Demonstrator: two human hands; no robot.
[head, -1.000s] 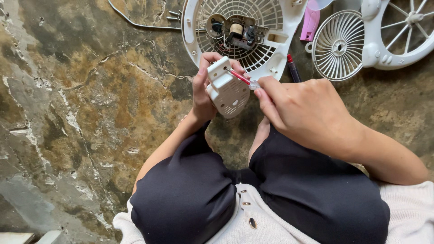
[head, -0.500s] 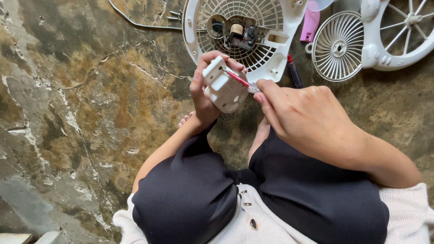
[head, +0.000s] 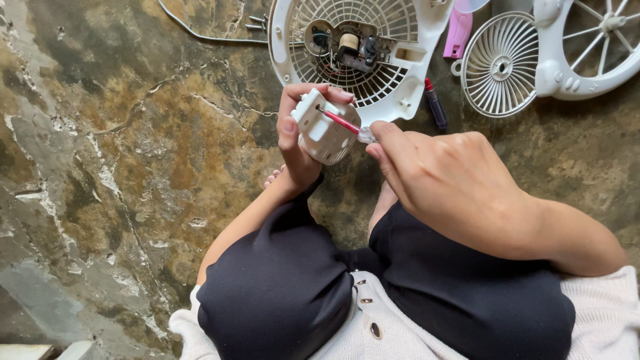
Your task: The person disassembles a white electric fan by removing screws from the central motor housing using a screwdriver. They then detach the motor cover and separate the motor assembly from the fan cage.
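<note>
In the head view, the person is sitting low over a mottled stone floor and working a screw on a small white plastic housing, which the left hand is holding up off the floor; that grip is wrapping closed around the housing, thumb along its left side and fingers curling over its top edge. The right hand is pinching the clear handle of a thin red-shafted screwdriver, fingers closed tight on it, with the shaft slanting up and left so its tip is sitting in a hole near the housing's upper corner. Whether the tip is seated in a screw head is too small to tell. The step in hand looks like turning a fastener in or out of the housing, and the next move seems to call for the left hand bracing the part steady while the right twists the tool in line with the hole. Just beyond the hands, a white fan grille with an exposed motor is lying on the floor, with a smaller round grille, a pink part and a dark marker-like stick near it.
</note>
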